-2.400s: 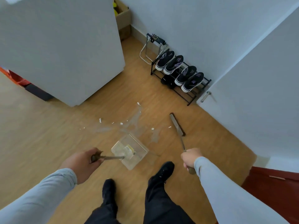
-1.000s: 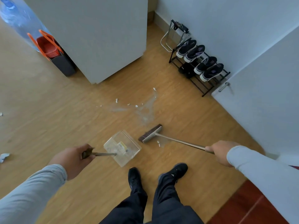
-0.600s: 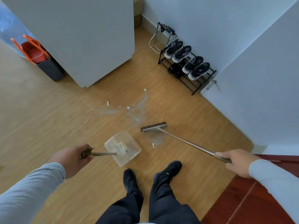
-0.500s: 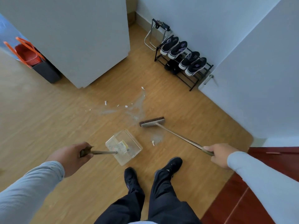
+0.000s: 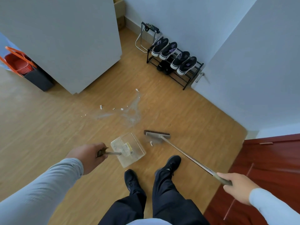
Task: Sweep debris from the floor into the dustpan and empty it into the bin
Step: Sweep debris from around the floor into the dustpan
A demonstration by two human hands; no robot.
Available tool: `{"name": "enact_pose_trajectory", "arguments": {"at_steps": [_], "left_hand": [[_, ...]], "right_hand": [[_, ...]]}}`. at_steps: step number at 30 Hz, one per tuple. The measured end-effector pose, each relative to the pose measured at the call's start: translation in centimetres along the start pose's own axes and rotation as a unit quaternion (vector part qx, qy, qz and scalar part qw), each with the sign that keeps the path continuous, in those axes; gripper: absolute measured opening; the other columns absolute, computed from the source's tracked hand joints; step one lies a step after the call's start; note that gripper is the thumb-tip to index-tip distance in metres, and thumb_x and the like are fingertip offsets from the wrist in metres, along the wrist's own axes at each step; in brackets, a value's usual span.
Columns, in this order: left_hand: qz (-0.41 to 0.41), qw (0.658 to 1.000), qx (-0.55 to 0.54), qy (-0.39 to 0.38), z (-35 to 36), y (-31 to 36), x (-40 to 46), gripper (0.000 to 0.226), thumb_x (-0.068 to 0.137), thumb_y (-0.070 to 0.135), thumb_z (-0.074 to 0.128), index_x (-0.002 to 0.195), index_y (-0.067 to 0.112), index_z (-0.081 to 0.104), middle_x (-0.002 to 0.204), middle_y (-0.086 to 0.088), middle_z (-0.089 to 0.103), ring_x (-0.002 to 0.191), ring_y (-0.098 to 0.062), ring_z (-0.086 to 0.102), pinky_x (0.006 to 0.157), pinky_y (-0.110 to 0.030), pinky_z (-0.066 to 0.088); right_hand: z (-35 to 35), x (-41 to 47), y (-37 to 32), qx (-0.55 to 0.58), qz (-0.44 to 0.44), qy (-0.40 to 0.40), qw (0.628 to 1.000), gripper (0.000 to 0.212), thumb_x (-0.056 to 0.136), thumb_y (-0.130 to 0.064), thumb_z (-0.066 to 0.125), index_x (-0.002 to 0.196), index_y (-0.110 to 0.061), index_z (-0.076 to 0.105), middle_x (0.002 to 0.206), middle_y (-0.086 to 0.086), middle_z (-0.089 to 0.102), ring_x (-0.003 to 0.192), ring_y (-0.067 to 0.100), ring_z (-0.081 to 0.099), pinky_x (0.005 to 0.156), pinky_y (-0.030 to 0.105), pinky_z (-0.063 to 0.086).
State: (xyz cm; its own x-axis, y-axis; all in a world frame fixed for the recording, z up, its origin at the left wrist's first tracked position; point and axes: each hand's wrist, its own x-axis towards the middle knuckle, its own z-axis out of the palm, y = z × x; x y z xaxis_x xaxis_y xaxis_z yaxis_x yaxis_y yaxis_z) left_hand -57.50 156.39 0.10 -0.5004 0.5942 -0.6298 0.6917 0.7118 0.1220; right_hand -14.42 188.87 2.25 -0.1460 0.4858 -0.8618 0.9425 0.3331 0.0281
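Note:
A clear plastic dustpan (image 5: 128, 149) sits on the wood floor in front of my feet. My left hand (image 5: 88, 155) grips its thin handle. My right hand (image 5: 236, 186) grips the long handle of a broom (image 5: 157, 134), whose brush head rests on the floor just right of the dustpan. A white scrap (image 5: 151, 143) lies between the brush head and the dustpan. Farther off, several small white scraps (image 5: 101, 107) and a pale dusty smear (image 5: 132, 111) are spread over the floor.
A grey cabinet (image 5: 65, 39) stands at the far left, with a black bin (image 5: 39, 78) and an orange basket (image 5: 17, 63) beside it. A shoe rack (image 5: 174, 62) with several shoes lines the far wall. A red-brown door (image 5: 266, 168) is at the right.
The brush head has been drawn closer to the dustpan, with the single white scrap beside it. My right hand has pulled back down and right. The dustpan has hardly moved.

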Motion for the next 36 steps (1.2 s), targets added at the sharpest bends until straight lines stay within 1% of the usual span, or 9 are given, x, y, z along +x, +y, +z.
{"name": "enact_pose_trajectory", "arguments": {"at_steps": [3,9,14,18,20,25,29,32,36], "left_hand": [[0.022,1.000,0.018,-0.010,-0.1,0.5,0.5,0.020,0.093,0.058,0.048,0.108,0.046,0.053,0.081,0.018,0.063,0.069,-0.006,0.061,0.066,-0.031,0.058],[0.049,0.997,0.049,-0.022,-0.5,3.0,1.9,0.020,0.093,0.058,0.048,0.104,0.043,0.054,0.078,0.017,0.062,0.066,-0.005,0.059,0.060,-0.029,0.054],[0.081,0.993,0.086,-0.031,-0.3,5.7,4.4,0.015,0.094,0.055,0.049,0.105,0.044,0.052,0.076,0.018,0.059,0.066,-0.007,0.058,0.050,-0.025,0.041],[0.093,0.988,0.111,-0.048,0.3,7.4,6.4,0.015,0.097,0.051,0.048,0.106,0.039,0.052,0.075,0.018,0.055,0.064,-0.006,0.054,0.051,-0.025,0.041],[0.095,0.987,0.120,-0.043,0.5,7.8,7.1,0.014,0.097,0.051,0.047,0.100,0.037,0.050,0.074,0.017,0.054,0.063,-0.007,0.053,0.050,-0.026,0.040],[0.085,0.990,0.111,-0.031,0.1,7.8,8.0,0.012,0.098,0.048,0.047,0.094,0.038,0.043,0.072,0.018,0.052,0.062,-0.009,0.052,0.050,-0.027,0.038],[0.084,0.992,0.093,-0.027,0.5,6.7,7.9,0.011,0.098,0.048,0.046,0.093,0.038,0.044,0.073,0.015,0.055,0.068,-0.015,0.057,0.058,-0.029,0.046],[0.084,0.992,0.091,-0.023,0.7,6.4,8.1,0.011,0.097,0.049,0.045,0.097,0.038,0.045,0.078,0.012,0.059,0.072,-0.017,0.061,0.061,-0.032,0.051],[0.091,0.991,0.096,-0.018,1.3,6.8,8.5,0.015,0.098,0.049,0.045,0.105,0.036,0.050,0.084,0.009,0.063,0.074,-0.019,0.063,0.062,-0.032,0.052]], "right_hand": [[0.4,-0.3,-1.2,0.063,0.014,0.015,0.998,0.058,0.093,-0.022,0.055,0.149,-0.038,0.046,0.124,-0.014,0.062,0.087,0.002,0.063,0.068,0.011,0.045],[4.2,2.2,-9.4,0.094,0.020,0.024,0.995,0.051,0.098,-0.016,0.050,0.148,-0.021,0.047,0.138,0.005,0.059,0.120,0.029,0.060,0.098,0.031,0.050],[9.4,0.2,-12.5,0.085,0.036,-0.023,0.995,0.049,0.097,-0.016,0.045,0.146,-0.021,0.047,0.131,0.001,0.058,0.093,0.021,0.055,0.079,0.028,0.048],[10.5,-1.5,-12.5,0.098,0.025,-0.065,0.993,0.052,0.099,-0.018,0.045,0.150,-0.023,0.041,0.139,-0.002,0.053,0.112,0.019,0.059,0.091,0.027,0.050],[9.7,-2.0,-12.0,0.111,0.018,-0.091,0.989,0.057,0.098,-0.021,0.047,0.154,-0.024,0.035,0.135,-0.003,0.055,0.106,0.018,0.060,0.088,0.025,0.051],[5.6,-3.5,-8.7,0.263,0.065,-0.087,0.959,0.067,0.093,-0.013,0.049,0.155,-0.034,0.033,0.066,0.002,0.055,0.044,0.015,0.041,0.042,0.023,0.035],[4.3,-4.1,-8.6,0.313,0.108,-0.062,0.942,0.070,0.092,-0.011,0.048,0.155,-0.034,0.031,0.061,0.003,0.050,0.041,0.016,0.037,0.042,0.023,0.032],[5.0,-2.5,-12.0,0.237,0.078,-0.033,0.968,0.063,0.093,-0.014,0.048,0.154,-0.025,0.036,0.081,-0.001,0.062,0.051,0.018,0.054,0.043,0.025,0.043],[7.4,-1.0,-18.2,0.203,0.057,-0.087,0.974,0.028,0.089,-0.009,0.048,0.115,-0.011,0.056,0.085,0.006,0.058,0.068,0.026,0.057,0.065,0.035,0.054]]}}
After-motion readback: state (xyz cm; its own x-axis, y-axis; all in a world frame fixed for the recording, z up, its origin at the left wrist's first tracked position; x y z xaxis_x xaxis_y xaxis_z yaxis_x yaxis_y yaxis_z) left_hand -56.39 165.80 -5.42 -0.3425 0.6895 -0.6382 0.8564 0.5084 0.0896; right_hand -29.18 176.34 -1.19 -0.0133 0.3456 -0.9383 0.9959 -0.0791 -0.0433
